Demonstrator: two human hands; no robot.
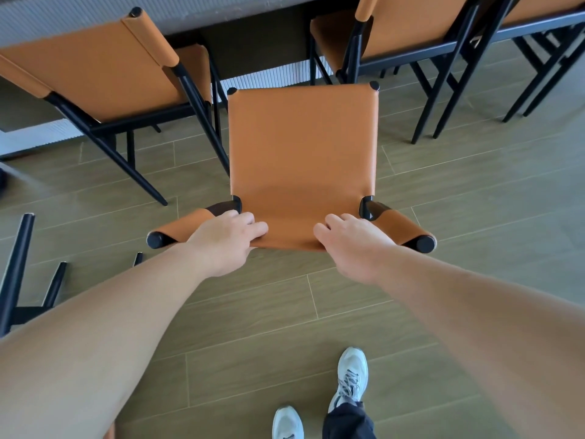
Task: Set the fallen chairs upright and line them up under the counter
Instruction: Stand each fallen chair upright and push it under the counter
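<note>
An orange leather chair (302,153) with a black frame stands upright in front of me, its seat facing the counter (95,14). My left hand (226,240) grips the top of its backrest at the left. My right hand (354,242) grips the same top edge at the right. Two more orange chairs stand upright at the counter, one to the left (95,71) and one to the right (411,23). At the far left, black legs of another chair (19,274) stick up from the floor; its seat is out of view.
A further chair (544,14) sits at the far right under the counter. The floor is wood-look planks (474,191). My feet in grey sneakers (349,375) stand behind the held chair.
</note>
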